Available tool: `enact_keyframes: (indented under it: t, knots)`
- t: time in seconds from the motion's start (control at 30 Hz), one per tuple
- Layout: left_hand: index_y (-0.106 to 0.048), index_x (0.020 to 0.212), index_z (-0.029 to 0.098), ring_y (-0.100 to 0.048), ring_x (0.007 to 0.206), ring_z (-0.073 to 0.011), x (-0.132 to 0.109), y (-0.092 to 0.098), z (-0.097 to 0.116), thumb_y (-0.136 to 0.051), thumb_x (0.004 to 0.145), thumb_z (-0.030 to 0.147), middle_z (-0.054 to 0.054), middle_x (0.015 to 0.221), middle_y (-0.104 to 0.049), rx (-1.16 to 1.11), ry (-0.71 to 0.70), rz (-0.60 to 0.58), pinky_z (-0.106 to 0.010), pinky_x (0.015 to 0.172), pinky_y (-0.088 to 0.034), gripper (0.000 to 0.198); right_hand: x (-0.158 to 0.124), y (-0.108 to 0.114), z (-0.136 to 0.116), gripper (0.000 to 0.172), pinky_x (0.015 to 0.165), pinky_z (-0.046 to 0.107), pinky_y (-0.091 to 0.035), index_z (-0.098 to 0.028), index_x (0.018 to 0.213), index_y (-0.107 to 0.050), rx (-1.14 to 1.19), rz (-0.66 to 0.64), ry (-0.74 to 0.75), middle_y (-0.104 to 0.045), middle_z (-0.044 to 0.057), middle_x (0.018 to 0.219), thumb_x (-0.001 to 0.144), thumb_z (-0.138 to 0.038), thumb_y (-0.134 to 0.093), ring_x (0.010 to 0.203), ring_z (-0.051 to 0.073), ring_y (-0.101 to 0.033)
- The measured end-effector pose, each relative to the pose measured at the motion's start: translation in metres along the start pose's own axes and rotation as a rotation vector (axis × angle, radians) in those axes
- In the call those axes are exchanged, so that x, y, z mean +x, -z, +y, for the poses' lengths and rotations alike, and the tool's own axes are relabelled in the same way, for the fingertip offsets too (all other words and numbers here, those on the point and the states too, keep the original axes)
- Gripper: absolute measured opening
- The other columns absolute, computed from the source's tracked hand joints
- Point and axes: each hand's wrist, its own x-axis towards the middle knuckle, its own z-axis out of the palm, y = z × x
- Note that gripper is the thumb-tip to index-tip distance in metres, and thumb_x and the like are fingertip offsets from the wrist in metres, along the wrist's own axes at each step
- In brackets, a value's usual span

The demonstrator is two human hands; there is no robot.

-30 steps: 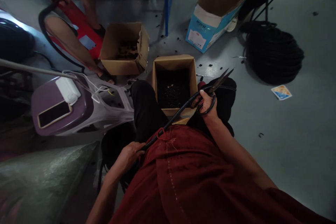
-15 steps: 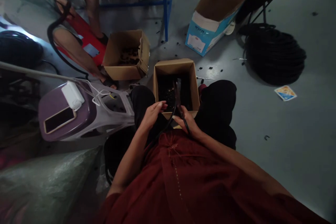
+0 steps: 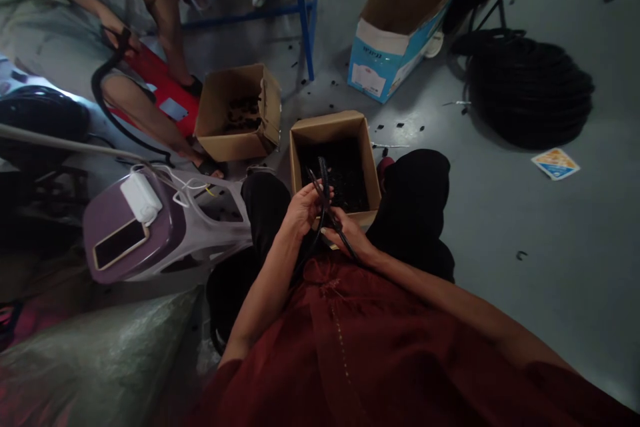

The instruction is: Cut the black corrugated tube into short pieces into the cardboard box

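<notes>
My left hand is closed around a black ribbed tube, whose upper end sticks up over the open cardboard box between my knees. From there the tube curves down towards my lap. My right hand grips dark scissors, their blades pointing up and left and crossing the tube close to my left fingers. Whether the blades touch the tube I cannot tell. Many small black pieces lie inside the box below both hands.
Left stands a purple-topped stool with a phone and a white device. Another cardboard box, a blue-white box and a black tubing coil surround me. A co-worker's hand holds a black tube.
My left hand has moved up and right and now grips the tube beside the scissors. The blades have tilted left. The whole view has shifted slightly.
</notes>
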Motion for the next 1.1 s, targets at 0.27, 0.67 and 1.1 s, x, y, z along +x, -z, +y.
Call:
enact_keyframes:
  t: [0.27, 0.67, 1.1]
  knots:
    - [-0.062, 0.103, 0.010, -0.060, 0.062, -0.0063, -0.001, 0.019, 0.003, -0.071, 0.073, 0.020, -0.001, 0.077, -0.065, 0.094, 0.010, -0.017, -0.020, 0.061, -0.048, 0.033, -0.006, 0.011, 0.007, 0.038, 0.070, 0.030, -0.046, -0.021, 0.111, -0.054, 0.024, -0.007, 0.027, -0.064, 0.002, 0.085, 0.077, -0.037, -0.061, 0.074, 0.017, -0.060]
    - [-0.071, 0.098, 0.009, -0.050, 0.055, -0.0052, -0.039, 0.044, -0.002, -0.080, 0.063, 0.032, -0.008, 0.080, -0.062, 0.164, 0.194, -0.332, -0.017, 0.042, -0.026, 0.043, 0.018, 0.053, -0.009, 0.046, 0.057, 0.025, -0.047, -0.024, 0.101, -0.050, 0.763, 0.014, -0.104, -0.063, -0.002, 0.085, 0.063, -0.032, -0.075, 0.064, 0.011, -0.059]
    - [-0.065, 0.111, 0.015, -0.058, 0.065, -0.0113, -0.034, 0.023, -0.027, -0.054, 0.085, 0.034, -0.003, 0.079, -0.066, 0.993, -0.160, -0.167, -0.023, 0.062, -0.044, 0.034, 0.021, 0.042, 0.000, 0.035, 0.073, 0.032, -0.048, -0.022, 0.104, -0.049, 0.185, 0.249, 0.029, -0.065, 0.001, 0.084, 0.073, -0.029, -0.063, 0.075, 0.016, -0.061]
